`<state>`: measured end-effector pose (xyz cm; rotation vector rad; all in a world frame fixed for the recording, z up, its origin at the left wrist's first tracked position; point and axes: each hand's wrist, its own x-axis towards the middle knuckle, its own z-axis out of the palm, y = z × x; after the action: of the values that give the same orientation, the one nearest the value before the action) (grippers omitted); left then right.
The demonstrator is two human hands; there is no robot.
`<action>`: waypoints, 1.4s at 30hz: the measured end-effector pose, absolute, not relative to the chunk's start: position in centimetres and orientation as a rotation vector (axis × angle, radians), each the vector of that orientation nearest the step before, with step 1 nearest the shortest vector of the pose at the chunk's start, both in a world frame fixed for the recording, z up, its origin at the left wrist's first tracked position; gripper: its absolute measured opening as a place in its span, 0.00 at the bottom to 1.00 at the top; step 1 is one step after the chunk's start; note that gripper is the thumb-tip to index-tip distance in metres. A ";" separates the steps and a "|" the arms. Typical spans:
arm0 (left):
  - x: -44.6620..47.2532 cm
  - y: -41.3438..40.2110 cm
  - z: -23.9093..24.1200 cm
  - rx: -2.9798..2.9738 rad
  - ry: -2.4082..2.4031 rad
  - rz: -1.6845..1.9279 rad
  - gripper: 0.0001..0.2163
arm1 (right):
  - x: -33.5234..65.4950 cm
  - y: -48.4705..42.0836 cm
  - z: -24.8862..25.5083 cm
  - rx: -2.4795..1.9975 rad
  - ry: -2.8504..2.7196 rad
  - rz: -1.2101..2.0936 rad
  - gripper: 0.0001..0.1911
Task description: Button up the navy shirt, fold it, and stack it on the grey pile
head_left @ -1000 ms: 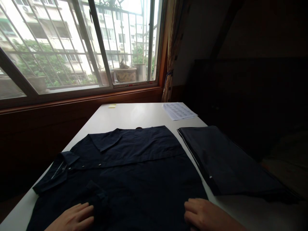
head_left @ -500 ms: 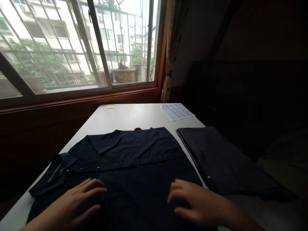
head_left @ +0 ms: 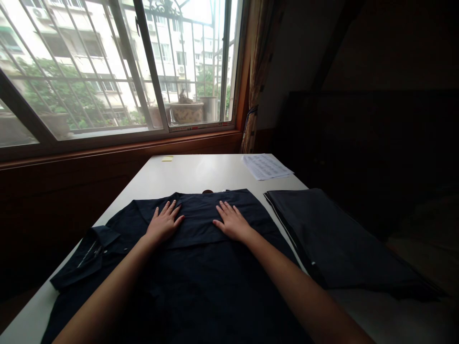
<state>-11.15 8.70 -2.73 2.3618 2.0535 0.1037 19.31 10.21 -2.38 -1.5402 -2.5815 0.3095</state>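
A dark navy shirt (head_left: pixel 201 277) lies spread on the white table, its collar toward the left and small buttons showing near it. My left hand (head_left: pixel 164 222) rests flat on the shirt's far part, fingers spread. Level with it on the right, my right hand (head_left: pixel 231 221) also lies flat on the cloth with its fingers apart. Neither hand grips anything. My forearms cover parts of the shirt, and its near edge runs out of view.
To the right lies a folded dark cloth (head_left: pixel 344 239). Printed papers (head_left: pixel 267 166) and a yellow sticky note (head_left: pixel 167 158) are at the far end of the white table (head_left: pixel 201 172). A brown round object (head_left: pixel 207 191) peeks out behind the shirt. A barred window stands beyond.
Both hands have moved forward from the near part of the shirt to its far part. Their fingers, curled before, are now spread flat on the cloth.
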 end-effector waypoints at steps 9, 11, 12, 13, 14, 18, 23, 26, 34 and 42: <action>-11.6 8.2 -1.9 2.409 1.858 0.060 0.30 | 26.9 15.1 -2.1 -2.113 -2.282 0.207 0.40; -11.2 8.7 -1.6 2.440 1.864 0.071 0.30 | 26.2 15.6 -1.7 -2.127 -2.252 0.169 0.40; -10.9 9.1 -1.6 2.455 1.881 0.098 0.31 | 25.2 15.7 -1.6 -2.085 -2.259 0.147 0.40; -10.5 9.7 -1.7 2.461 1.908 0.127 0.31 | 24.0 15.8 -1.5 -2.027 -2.282 0.131 0.39; -10.1 10.3 -1.8 2.454 1.937 0.149 0.31 | 22.6 15.8 -1.6 -1.921 -2.316 0.117 0.39; -8.8 12.1 -2.6 2.376 2.027 0.156 0.32 | 18.0 15.8 -2.5 -1.714 -2.480 0.236 0.41; -9.2 12.4 -3.2 2.381 2.026 0.158 0.31 | 20.4 17.6 -3.5 -1.826 -2.418 0.228 0.42; -9.4 12.2 -3.2 2.382 2.023 0.163 0.31 | 24.2 19.0 -3.6 -1.956 -2.335 0.197 0.42; -10.9 10.9 -2.2 2.415 2.011 0.237 0.31 | 27.4 20.0 -4.5 -2.068 -2.259 0.094 0.39; -22.8 9.0 -3.2 2.069 2.405 0.127 0.33 | 27.5 19.9 -4.7 -2.053 -2.250 0.036 0.38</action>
<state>-22.80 8.98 -3.23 2.0686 2.4047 0.1272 27.49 19.94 -4.67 -2.0529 -2.2499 0.0364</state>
